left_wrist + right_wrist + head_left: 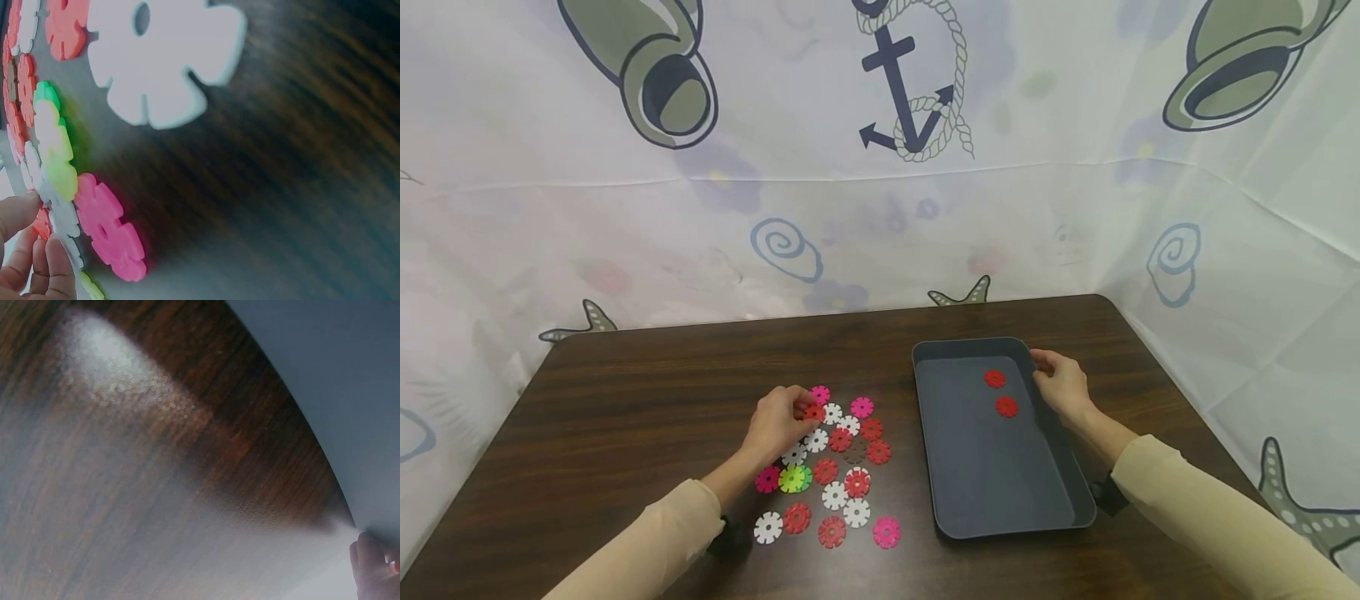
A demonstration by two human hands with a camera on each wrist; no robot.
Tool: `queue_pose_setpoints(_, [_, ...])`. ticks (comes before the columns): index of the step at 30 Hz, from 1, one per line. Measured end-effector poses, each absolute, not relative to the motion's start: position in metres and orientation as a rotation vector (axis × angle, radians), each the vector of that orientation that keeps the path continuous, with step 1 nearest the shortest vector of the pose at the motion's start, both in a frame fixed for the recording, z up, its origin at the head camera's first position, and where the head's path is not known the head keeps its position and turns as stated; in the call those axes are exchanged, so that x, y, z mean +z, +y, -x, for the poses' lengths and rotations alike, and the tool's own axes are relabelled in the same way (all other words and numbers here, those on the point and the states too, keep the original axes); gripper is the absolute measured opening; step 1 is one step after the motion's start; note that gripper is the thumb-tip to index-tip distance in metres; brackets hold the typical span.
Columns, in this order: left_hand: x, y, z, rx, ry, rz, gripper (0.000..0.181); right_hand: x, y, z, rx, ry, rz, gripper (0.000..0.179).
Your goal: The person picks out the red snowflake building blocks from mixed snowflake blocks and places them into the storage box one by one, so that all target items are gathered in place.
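Observation:
In the head view, my left hand (780, 427) is at the far left of a loose pile of notched interlocking plastic discs. Its thumb and fingers pinch a red interlocking disc (814, 412), which also shows as a red piece (41, 223) between the fingertips in the left wrist view. Around it lie white (816, 440), pink (767, 479) and yellow-green discs (792, 478). My right hand (1063, 385) holds the right rim of a dark grey tray (1000, 483) near its far corner. Two red discs (1007, 407) lie flat inside the tray.
A dark wooden table (647, 400) carries the discs and the tray. Several more discs, such as a pink disc (887, 532), spread toward the near edge, left of the tray. A patterned white cloth (865, 225) hangs behind the table and along its right side.

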State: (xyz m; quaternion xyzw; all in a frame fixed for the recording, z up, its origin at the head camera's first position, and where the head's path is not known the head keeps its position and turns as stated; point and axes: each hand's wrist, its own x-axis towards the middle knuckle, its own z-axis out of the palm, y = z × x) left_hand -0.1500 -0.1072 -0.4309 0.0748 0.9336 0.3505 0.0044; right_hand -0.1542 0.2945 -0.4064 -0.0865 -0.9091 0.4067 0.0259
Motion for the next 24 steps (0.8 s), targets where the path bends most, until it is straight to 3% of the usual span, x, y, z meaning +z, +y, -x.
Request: queue_pose_setpoints(24, [-0.4335, -0.1038, 0.1507, 1.175, 2.898, -0.269, 0.03, -0.4047, 0.2926, 0.1531, 1.242, -2.816, 0.27, 0.04])
